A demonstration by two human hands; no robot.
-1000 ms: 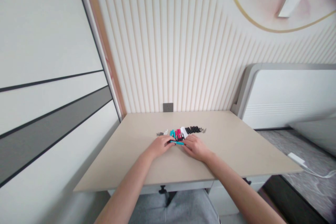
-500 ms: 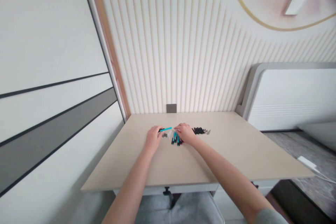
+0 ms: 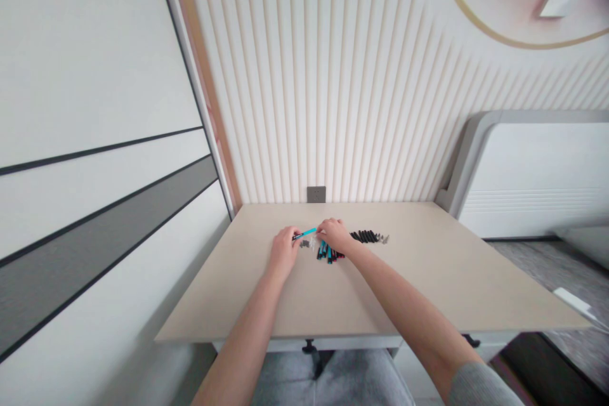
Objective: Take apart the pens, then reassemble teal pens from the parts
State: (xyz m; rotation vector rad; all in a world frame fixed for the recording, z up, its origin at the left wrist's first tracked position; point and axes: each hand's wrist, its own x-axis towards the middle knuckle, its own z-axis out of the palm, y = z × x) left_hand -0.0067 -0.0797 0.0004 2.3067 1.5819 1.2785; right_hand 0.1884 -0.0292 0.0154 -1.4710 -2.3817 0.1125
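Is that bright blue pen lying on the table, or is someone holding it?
Held, it seems: the bright blue pen slants between the left hand and the right hand, its ends at their fingers. How high it is, I cannot tell.

Left hand point(image 3: 284, 252): on teal pen point(image 3: 304, 234), gripping its near end, as I read it.
Right hand point(image 3: 335, 235): at the pen's far end; grip unclear from here.
Just below: pens point(image 3: 327, 253), bunched.
Right: black pieces point(image 3: 366, 237), in a row.
Surface: desk point(image 3: 428, 279).

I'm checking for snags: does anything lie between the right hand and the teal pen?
Nothing visible does. The right hand appears to touch the end of the teal pen, and the left hand holds its other end. The small clear parts lie on the table just nearer the person, not between them.
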